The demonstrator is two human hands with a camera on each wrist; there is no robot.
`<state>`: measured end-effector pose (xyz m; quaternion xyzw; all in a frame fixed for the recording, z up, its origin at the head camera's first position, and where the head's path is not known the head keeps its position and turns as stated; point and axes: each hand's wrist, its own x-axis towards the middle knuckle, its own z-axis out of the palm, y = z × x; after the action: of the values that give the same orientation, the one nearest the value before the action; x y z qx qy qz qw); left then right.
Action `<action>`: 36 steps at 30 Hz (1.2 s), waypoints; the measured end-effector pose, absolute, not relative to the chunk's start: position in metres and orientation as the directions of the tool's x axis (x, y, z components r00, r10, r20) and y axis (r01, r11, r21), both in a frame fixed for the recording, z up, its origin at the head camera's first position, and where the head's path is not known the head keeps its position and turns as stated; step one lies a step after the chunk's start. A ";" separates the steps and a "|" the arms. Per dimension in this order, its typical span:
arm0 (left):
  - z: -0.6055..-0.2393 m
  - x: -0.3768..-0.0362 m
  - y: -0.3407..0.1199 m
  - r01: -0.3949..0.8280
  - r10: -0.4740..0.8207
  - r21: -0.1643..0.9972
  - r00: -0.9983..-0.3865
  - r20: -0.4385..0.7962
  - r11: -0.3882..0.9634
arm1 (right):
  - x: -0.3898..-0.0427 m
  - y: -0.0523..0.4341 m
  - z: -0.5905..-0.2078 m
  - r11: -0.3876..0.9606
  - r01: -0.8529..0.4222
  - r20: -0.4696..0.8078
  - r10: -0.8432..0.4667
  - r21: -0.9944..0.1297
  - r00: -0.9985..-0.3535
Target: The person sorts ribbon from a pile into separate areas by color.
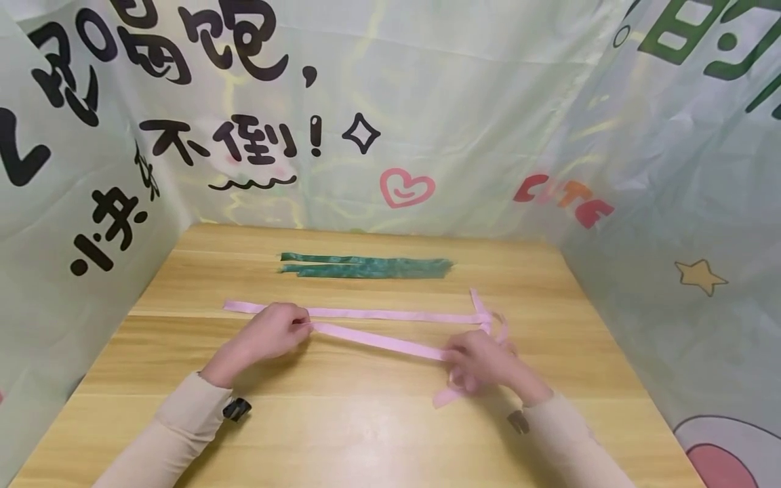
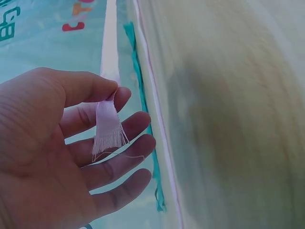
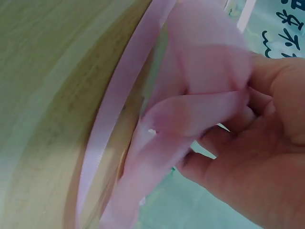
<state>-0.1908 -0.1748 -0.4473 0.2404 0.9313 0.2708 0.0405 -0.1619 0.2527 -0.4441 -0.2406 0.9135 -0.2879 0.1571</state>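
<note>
— Two ribbons on the wooden table (image 1: 366, 434)?

— Yes. A pink ribbon (image 1: 378, 341) runs across the middle in two strands, one flat on the wood and one raised between the hands. A green ribbon (image 1: 366, 266) lies folded farther back, near the printed backdrop (image 1: 427, 102), well apart from both hands.

— How is the left hand (image 1: 272, 332) set?

— Thumb and forefinger pinch the pink ribbon just short of its frayed end (image 2: 108, 138); the other fingers (image 2: 121, 164) are spread loosely below it.

— And the right hand (image 1: 482, 362)?

— Its fingers are curled round bunched folds of the pink ribbon (image 3: 200, 109) at the right side, where the strands cross in a loose tangle.

— Any boxes or trays?

— None show; both ribbons lie straight on the table.
</note>
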 end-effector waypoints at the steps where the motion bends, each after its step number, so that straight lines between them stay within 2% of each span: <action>1: -0.448 -0.190 -0.176 0.422 0.467 0.522 -0.883 0.049 0.741 | -0.162 0.254 -0.445 0.717 -0.348 -0.142 -0.526 -0.604 -0.839; 6: -0.452 -0.188 -0.178 0.420 0.463 0.513 -0.885 0.049 0.749 | -0.162 0.255 -0.446 0.725 -0.338 -0.108 -0.492 -0.600 -0.864; 12: -0.451 -0.186 -0.188 0.410 0.436 0.503 -0.897 0.072 0.761 | -0.165 0.258 -0.442 0.698 -0.379 -0.049 -0.509 -0.608 -0.859; 20: -0.451 -0.184 -0.214 0.385 0.393 0.497 -0.915 0.095 0.777 | -0.168 0.265 -0.447 0.696 -0.464 0.091 -0.502 -0.548 -0.860; 24: -0.453 -0.183 -0.226 0.381 0.382 0.479 -0.919 0.101 0.791 | -0.170 0.267 -0.447 0.690 -0.468 0.100 -0.502 -0.552 -0.859; 31: -0.452 -0.182 -0.241 0.380 0.367 0.449 -0.923 0.120 0.809 | -0.170 0.267 -0.446 0.738 -0.421 0.100 -0.438 -0.527 -0.893; 36: -0.453 -0.181 -0.249 0.341 0.337 0.448 -0.937 0.091 0.827 | -0.168 0.267 -0.446 0.750 -0.400 0.091 -0.418 -0.526 -0.904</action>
<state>-0.1810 -0.2495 -0.4532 0.1772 0.9557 0.2349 -0.0042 -0.1684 0.2673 -0.4461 -0.2188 0.9353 -0.2776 0.0162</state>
